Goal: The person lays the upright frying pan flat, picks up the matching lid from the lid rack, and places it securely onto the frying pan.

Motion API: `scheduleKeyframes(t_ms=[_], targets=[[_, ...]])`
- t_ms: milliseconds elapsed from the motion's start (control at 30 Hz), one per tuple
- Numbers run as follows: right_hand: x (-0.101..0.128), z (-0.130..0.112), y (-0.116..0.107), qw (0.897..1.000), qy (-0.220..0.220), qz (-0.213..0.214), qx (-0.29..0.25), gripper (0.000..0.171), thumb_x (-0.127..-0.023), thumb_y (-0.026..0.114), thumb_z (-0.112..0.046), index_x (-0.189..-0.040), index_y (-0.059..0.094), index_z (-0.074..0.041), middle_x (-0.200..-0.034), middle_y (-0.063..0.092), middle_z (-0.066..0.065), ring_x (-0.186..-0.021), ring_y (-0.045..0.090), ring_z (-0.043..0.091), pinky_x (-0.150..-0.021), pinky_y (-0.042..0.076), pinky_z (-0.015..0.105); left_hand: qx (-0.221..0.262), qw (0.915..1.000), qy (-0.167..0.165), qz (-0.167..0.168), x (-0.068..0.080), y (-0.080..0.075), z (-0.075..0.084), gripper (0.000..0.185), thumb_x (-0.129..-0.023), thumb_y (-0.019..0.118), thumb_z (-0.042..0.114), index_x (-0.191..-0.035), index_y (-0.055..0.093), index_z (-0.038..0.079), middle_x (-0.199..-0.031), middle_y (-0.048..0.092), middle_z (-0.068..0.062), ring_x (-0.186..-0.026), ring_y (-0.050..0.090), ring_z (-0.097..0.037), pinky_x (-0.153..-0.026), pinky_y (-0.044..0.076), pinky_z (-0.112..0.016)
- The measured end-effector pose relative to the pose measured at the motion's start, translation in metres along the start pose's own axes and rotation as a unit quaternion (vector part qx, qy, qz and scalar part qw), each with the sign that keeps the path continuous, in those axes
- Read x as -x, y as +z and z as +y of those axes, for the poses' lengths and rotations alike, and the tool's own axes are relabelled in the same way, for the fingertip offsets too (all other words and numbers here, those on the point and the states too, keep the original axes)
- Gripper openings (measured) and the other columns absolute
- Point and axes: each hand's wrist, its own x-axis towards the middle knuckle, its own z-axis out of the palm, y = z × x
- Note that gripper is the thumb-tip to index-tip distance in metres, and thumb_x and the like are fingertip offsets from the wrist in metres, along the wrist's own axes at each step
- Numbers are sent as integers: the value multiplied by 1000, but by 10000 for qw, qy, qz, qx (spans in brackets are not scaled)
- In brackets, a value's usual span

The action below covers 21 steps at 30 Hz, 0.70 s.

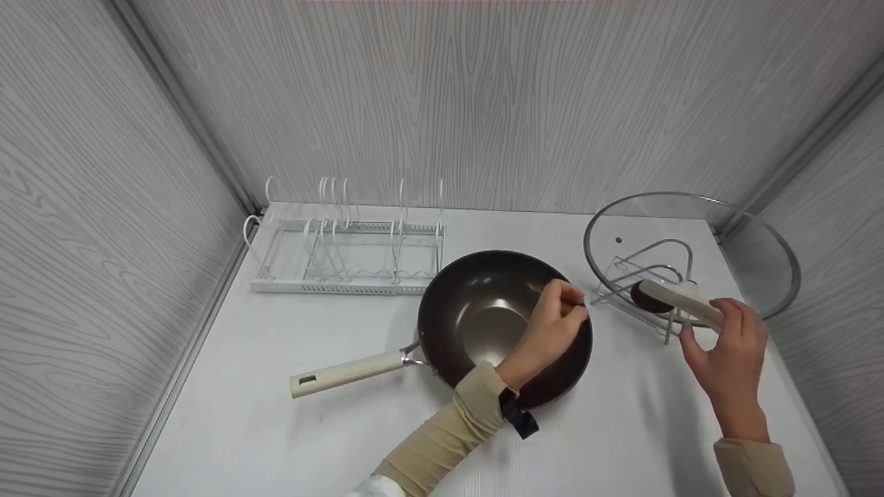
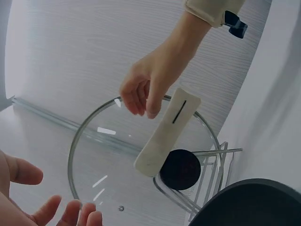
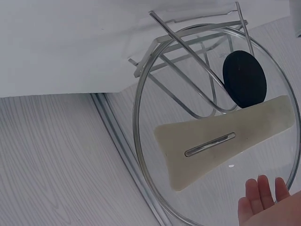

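A dark wok lies on the white table, its cream handle pointing away from the wire stand. The left hand hovers above the wok's rim on the side nearest the stand; in the head view its fingers look loosely curled, and the left wrist view shows the fingers spread and relaxed, holding nothing. A glass lid leans upright in the wire stand, just beside the wok. The right hand is at the lid's cream handle, its fingertips at the handle's end; from the wrist view the fingers appear straight, and whether they grip the handle cannot be told. A white wire rack stands behind the wok, near the back wall
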Motion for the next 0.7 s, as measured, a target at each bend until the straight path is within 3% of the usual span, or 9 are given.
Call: scheduleKeyframes(t_ms=[300,533,700], targets=[[2,4,8,9996,229,-3,140,50,-73,75,-10,-115,56,9,-113,55,29,-106,50,48,-87,36,64,-556,9975,438,-13,-28,35,-29,24,-86,56,2,-108,53,9,-109,46,5,-93,50,-7,-78,45,-17],[4,10,12,9993,248,-33,286,51,-72,76,-10,-115,56,9,-113,55,29,-105,50,48,-88,36,63,-624,9975,261,184,-44,51,-56,24,-88,56,1,-109,52,11,-108,44,3,-102,51,-21,-81,46,-22],[5,14,15,9989,247,17,401,51,-71,77,-8,-114,56,10,-112,55,29,-105,50,48,-87,37,63,-755,9964,304,247,-52,69,-65,23,-89,56,1,-111,53,5,-109,44,3,-104,52,-23,-81,42,-17]])
